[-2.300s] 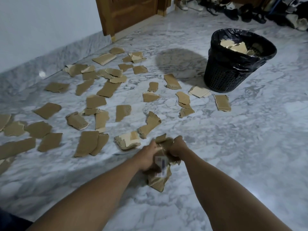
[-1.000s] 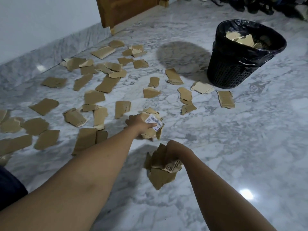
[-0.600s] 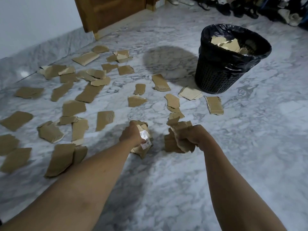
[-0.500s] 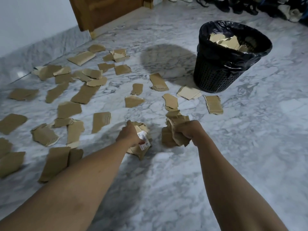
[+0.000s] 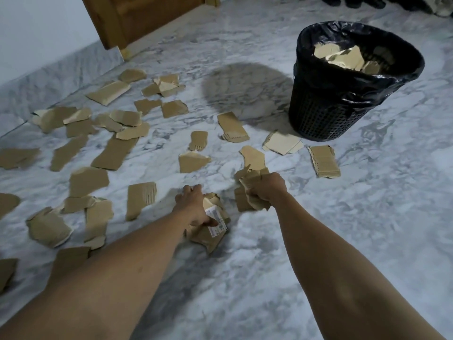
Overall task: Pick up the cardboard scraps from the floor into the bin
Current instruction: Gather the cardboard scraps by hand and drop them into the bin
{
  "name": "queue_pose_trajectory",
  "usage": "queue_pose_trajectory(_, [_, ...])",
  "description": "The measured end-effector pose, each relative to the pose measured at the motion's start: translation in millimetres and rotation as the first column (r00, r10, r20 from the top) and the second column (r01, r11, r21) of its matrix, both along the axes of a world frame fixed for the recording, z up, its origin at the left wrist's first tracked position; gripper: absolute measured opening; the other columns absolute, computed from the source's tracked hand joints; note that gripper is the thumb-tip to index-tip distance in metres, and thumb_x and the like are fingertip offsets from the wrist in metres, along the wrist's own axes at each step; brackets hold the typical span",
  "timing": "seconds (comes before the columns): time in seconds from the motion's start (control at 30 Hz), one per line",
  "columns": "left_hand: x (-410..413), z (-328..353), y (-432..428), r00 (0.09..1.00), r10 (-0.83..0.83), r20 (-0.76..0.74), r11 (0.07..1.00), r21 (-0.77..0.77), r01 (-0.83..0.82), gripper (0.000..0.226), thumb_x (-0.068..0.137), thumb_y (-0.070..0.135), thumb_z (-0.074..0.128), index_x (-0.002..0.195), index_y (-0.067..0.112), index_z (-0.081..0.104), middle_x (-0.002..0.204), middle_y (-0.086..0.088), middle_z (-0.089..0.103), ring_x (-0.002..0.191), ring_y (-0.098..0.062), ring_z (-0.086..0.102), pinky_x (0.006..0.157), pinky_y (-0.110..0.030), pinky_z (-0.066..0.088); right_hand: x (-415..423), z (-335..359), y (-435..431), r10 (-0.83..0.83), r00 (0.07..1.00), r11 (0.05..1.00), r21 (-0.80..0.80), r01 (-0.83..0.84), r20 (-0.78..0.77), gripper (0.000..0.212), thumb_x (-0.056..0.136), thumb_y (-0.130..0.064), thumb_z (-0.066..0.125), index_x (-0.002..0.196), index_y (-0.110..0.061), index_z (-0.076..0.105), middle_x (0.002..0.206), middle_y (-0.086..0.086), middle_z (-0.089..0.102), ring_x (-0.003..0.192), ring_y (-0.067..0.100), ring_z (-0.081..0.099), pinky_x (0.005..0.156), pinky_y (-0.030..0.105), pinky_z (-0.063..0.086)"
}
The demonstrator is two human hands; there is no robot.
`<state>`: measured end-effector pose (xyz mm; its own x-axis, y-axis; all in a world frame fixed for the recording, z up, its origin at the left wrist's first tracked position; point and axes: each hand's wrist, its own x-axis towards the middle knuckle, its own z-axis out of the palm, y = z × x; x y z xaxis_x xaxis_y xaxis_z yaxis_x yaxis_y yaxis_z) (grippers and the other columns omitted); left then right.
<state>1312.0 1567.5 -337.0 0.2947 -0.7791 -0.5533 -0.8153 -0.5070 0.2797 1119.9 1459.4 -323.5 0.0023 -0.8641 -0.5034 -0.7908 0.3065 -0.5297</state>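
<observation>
The marble floor (image 5: 367, 217) is strewn with torn cardboard scraps (image 5: 114, 153), most of them spread well to the left of the lined black bin (image 5: 326, 114), which is partly filled. One crumpled wad (image 5: 245, 200) is clenched in the right hand (image 5: 268, 190). A second wad, bearing a white label (image 5: 217, 220), is gripped by the left hand (image 5: 193, 204). The scraps are judged light, stiff and crushable, and best pinched at a raised edge.

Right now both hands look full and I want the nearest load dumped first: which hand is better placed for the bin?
Probably right. The right hand grips its scraps closer to the bin, which stands ahead on that side. The left hand holds its bundle farther back and left.
</observation>
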Motion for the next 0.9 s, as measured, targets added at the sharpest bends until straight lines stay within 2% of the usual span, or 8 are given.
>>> queue_pose_trajectory(0.1, [5.9, -5.5, -0.4, 0.999, -0.016, -0.036, 1.000, -0.022, 0.015, 0.096, 0.058, 0.051, 0.090, 0.132, 0.027, 0.034, 0.132, -0.008, 0.031, 0.118, -0.034, 0.038, 0.094, -0.043, 0.044, -12.9, -1.2, -4.1, 0.107, 0.994, 0.987, 0.115, -0.110, 0.035, 0.025, 0.065, -0.019, 0.078, 0.058, -0.015, 0.055, 0.065, 0.006, 0.060, 0.058, 0.020, 0.059, 0.052, 0.026, 0.048])
queue_pose_trajectory(0.3, [10.0, -8.1, -6.8, 0.999, -0.014, -0.052, 1.000, 0.022, 0.015, 0.096, 0.061, 0.055, 0.087, 0.134, 0.026, 0.032, 0.134, -0.010, 0.026, 0.122, -0.035, 0.037, 0.100, -0.041, 0.040, -70.2, 3.5, -5.5, 0.047, 0.992, 0.956, 0.284, -0.078, 0.116, 0.030, 0.068, -0.016, 0.086, 0.091, -0.008, 0.070, 0.092, 0.012, 0.071, 0.086, 0.030, 0.070, 0.084, 0.046, 0.059])
queue_pose_trajectory(0.4, [8.4, -8.5, -7.7, 0.998, 0.008, -0.060, 1.000, 0.011, -0.007, 0.095, 0.063, 0.055, 0.086, 0.135, 0.025, 0.031, 0.134, -0.011, 0.027, 0.122, -0.034, 0.037, 0.101, -0.038, 0.036, -68.8, 18.5, -15.9, -0.081, 0.945, 0.968, 0.251, -0.001, 0.316, 0.025, 0.069, -0.016, 0.084, 0.084, -0.006, 0.067, 0.078, 0.010, 0.067, 0.069, 0.027, 0.064, 0.061, 0.038, 0.056])
queue_pose_trajectory(0.47, [6.9, -9.9, -8.2, 0.998, 0.038, -0.055, 0.999, -0.009, -0.039, 0.095, 0.063, 0.058, 0.085, 0.135, 0.025, 0.032, 0.133, -0.011, 0.029, 0.120, -0.033, 0.038, 0.101, -0.038, 0.035, -53.4, 19.9, -27.3, -0.164, 0.900, 0.977, 0.191, 0.093, 0.403, 0.037, 0.068, -0.016, 0.085, 0.095, 0.002, 0.068, 0.085, 0.016, 0.070, 0.069, 0.029, 0.067, 0.054, 0.034, 0.053])
queue_pose_trajectory(0.57, [4.3, -11.9, -9.1, 0.991, 0.117, -0.070, 0.992, -0.032, -0.120, 0.100, 0.059, 0.063, 0.084, 0.135, 0.026, 0.032, 0.132, -0.010, 0.028, 0.120, -0.035, 0.037, 0.100, -0.040, 0.038, -12.7, 7.0, -47.7, -0.226, 0.871, 0.974, 0.090, 0.207, 0.436, 0.064, 0.061, -0.027, 0.087, 0.114, 0.001, 0.065, 0.110, 0.014, 0.070, 0.097, 0.030, 0.069, 0.077, 0.041, 0.060])
queue_pose_trajectory(0.67, [1.7, -12.4, -11.6, 0.986, 0.158, -0.060, 0.987, -0.009, -0.159, 0.102, 0.060, 0.065, 0.083, 0.137, 0.025, 0.029, 0.135, -0.012, 0.024, 0.124, -0.039, 0.034, 0.101, -0.044, 0.038, 24.1, 4.1, -55.1, -0.218, 0.949, 0.975, 0.013, 0.221, 0.229, 0.086, 0.057, -0.049, 0.083, 0.127, -0.006, 0.056, 0.125, 0.008, 0.060, 0.116, 0.028, 0.058, 0.097, 0.043, 0.052])
queue_pose_trajectory(0.77, [1.2, -13.5, -15.5, 0.978, 0.202, -0.057, 0.979, 0.000, -0.202, 0.101, 0.059, 0.062, 0.085, 0.135, 0.023, 0.031, 0.136, -0.013, 0.022, 0.127, -0.039, 0.030, 0.105, -0.046, 0.038, 41.3, -2.8, -58.3, -0.203, 0.976, 0.979, -0.008, 0.205, 0.082, 0.060, 0.066, -0.039, 0.077, 0.116, -0.013, 0.056, 0.121, 0.005, 0.059, 0.116, 0.029, 0.054, 0.100, 0.044, 0.047])
queue_pose_trajectory(0.9, [2.5, -14.8, -16.8, 0.976, 0.207, -0.064, 0.978, 0.011, -0.207, 0.103, 0.057, 0.062, 0.085, 0.135, 0.023, 0.031, 0.135, -0.013, 0.021, 0.128, -0.039, 0.030, 0.105, -0.046, 0.039, 40.3, -7.4, -59.1, -0.224, 0.959, 0.975, 0.027, 0.223, 0.172, 0.026, 0.064, -0.019, 0.074, 0.083, -0.016, 0.056, 0.078, 0.000, 0.064, 0.070, 0.018, 0.063, 0.081, 0.038, 0.058])
